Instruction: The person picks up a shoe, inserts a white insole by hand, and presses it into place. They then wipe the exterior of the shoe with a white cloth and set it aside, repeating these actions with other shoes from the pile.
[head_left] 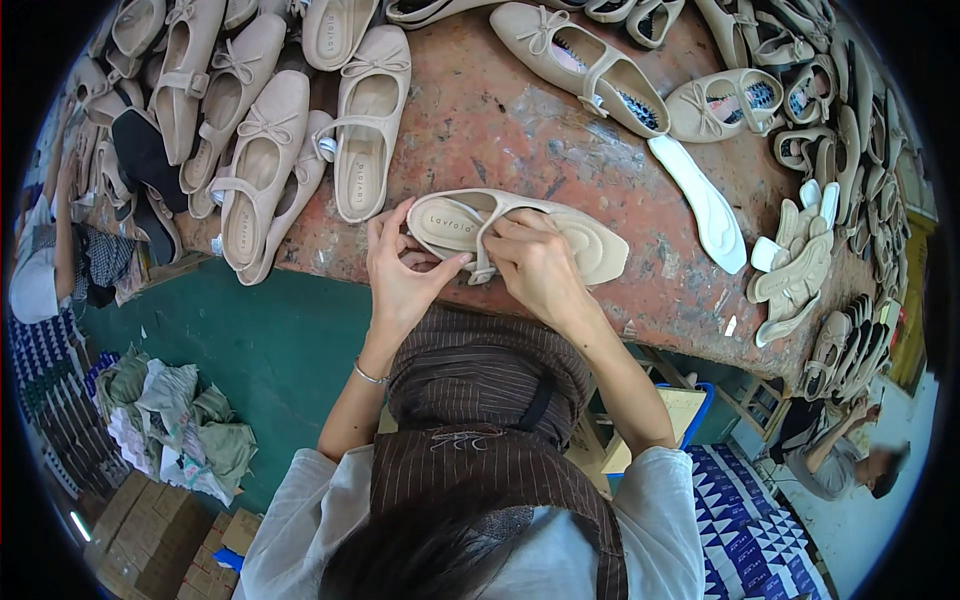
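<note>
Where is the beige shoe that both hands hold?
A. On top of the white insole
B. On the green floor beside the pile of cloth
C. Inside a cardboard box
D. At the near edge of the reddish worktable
D: the left hand and right hand grip the beige shoe over the near edge of the reddish worktable, apart from the white insole.

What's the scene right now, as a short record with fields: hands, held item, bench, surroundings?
left hand: grips the heel end of a beige shoe
right hand: presses on the shoe's strap, mid-shoe
shoe: lies on its side at the near edge of the bench, toe to the right
bench: worn reddish top
left pile: beige shoes in rows
right side: white insole, stacked insoles
floor: rag heap, lower left
</note>
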